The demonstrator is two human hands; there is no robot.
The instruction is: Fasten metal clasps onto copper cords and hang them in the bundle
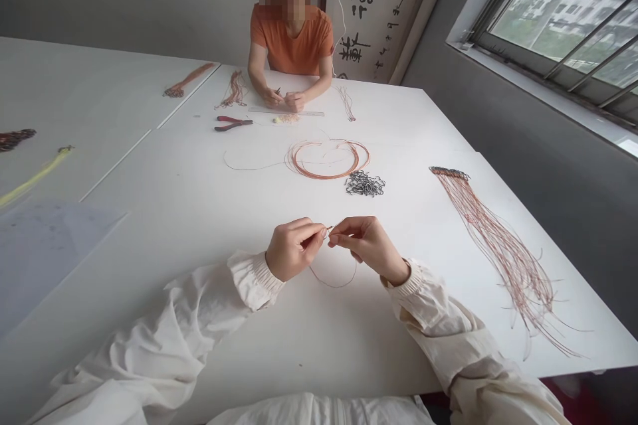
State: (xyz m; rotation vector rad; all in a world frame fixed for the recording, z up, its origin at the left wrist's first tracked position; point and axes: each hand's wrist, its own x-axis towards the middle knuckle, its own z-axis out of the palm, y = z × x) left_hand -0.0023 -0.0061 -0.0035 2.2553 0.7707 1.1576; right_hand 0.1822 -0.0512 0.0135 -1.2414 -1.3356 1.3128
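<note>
My left hand [295, 249] and my right hand [371, 246] meet over the white table, fingertips almost touching. Both are closed in a pinch on a thin reddish-orange cord [335, 286], whose slack hangs in a loop below them. A small piece between the fingertips is too fine to make out. Just beyond my right hand lies a pile of small dark metal clasps [365, 183]. Behind it rests a loose coil of orange cord [294, 166], one thin end straying left.
To the right lies a long bundle of cords [498, 239] with dark clasps at its far end. Across the table [239, 212], a person in an orange shirt [299, 40] works with both hands. Red-handled pliers [230, 123], a ruler [309, 113] and more cord bundles [234, 89] lie near them.
</note>
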